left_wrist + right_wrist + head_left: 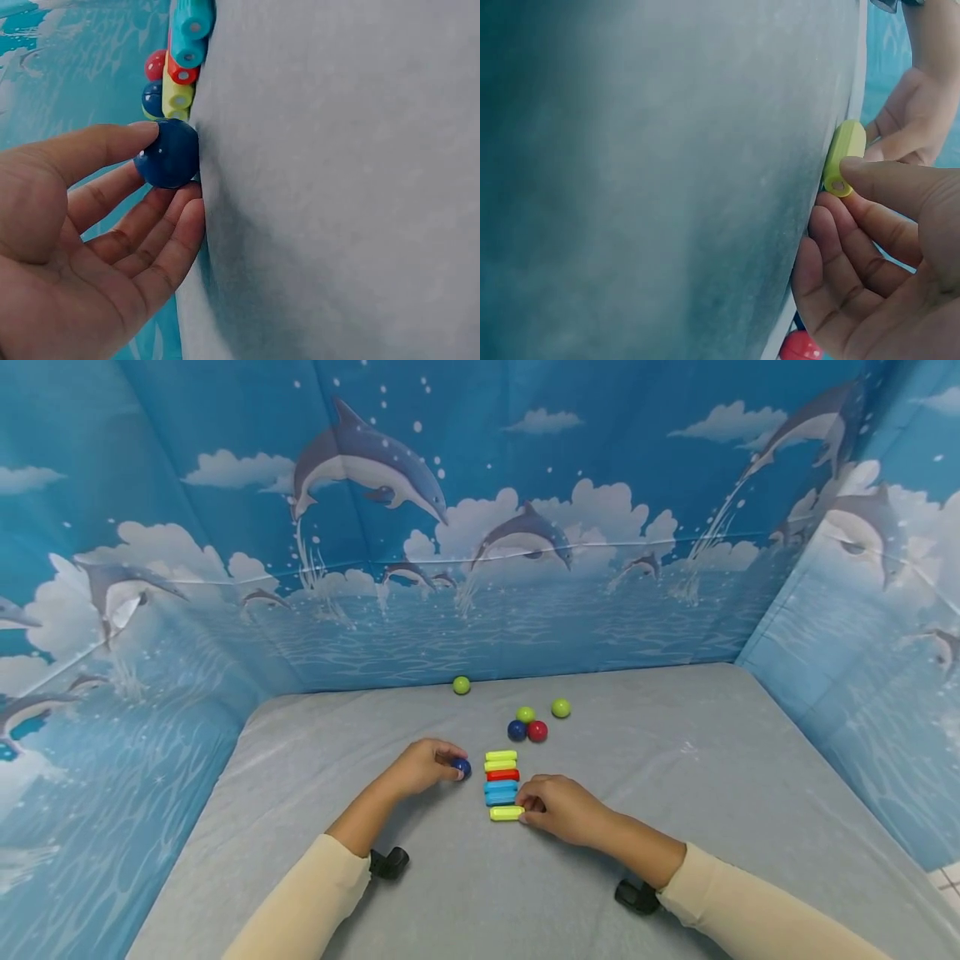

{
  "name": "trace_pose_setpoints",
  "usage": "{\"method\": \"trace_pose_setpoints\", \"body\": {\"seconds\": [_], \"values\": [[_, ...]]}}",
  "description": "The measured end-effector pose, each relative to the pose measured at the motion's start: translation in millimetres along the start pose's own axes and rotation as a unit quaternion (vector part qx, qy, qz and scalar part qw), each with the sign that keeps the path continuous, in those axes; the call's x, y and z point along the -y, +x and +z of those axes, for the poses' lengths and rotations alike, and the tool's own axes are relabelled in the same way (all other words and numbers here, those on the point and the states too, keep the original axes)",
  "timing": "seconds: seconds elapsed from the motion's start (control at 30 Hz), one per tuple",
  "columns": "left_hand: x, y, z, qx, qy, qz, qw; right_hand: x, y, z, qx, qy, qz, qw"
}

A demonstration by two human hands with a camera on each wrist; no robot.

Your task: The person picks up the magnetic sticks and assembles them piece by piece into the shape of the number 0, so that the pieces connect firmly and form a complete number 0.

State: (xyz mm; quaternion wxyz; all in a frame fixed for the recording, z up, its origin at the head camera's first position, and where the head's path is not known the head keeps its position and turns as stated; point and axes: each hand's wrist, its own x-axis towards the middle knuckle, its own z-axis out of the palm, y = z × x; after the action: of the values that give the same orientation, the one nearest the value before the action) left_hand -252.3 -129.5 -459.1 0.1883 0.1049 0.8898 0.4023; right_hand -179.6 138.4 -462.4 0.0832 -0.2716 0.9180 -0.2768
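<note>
My left hand (429, 767) pinches a dark blue ball (171, 154) between thumb and fingers, close over the grey cloth to the left of a row of short plastic rods. The right hand (564, 808) has its thumb and fingertips on one end of a yellow-green rod (845, 157), which has a grey dot in its end face. That rod lies at the near end of the row, a small gap from the others. Going away from it come light blue rods (501, 787), a red rod (502, 775) and two yellow rods (500, 757), side by side.
Beyond the row sit a blue ball (517, 730), a red ball (537, 731) and a green ball (526, 714) clustered together. Another green ball (561, 707) is to their right, and one more green ball (461, 685) lies by the dolphin-print curtain (480, 635) at the back.
</note>
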Motion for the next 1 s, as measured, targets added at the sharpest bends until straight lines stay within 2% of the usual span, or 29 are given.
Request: {"method": "trace_pose_setpoints", "body": {"seconds": [0.23,0.57,1.0], "values": [[3.7,-15.3,3.0,0.015,0.0,0.005,0.9999,0,0.0,1,-0.008,0.001,0.01,0.9999],[-0.7,-37.5,9.1,0.022,0.014,0.023,0.9994,3,1.4,1,-0.009,-0.005,0.042,0.9991],[0.1,-50.9,18.9,0.031,0.023,0.035,0.9986,7,6.5,4,-0.019,-0.024,0.058,0.9978]]}}
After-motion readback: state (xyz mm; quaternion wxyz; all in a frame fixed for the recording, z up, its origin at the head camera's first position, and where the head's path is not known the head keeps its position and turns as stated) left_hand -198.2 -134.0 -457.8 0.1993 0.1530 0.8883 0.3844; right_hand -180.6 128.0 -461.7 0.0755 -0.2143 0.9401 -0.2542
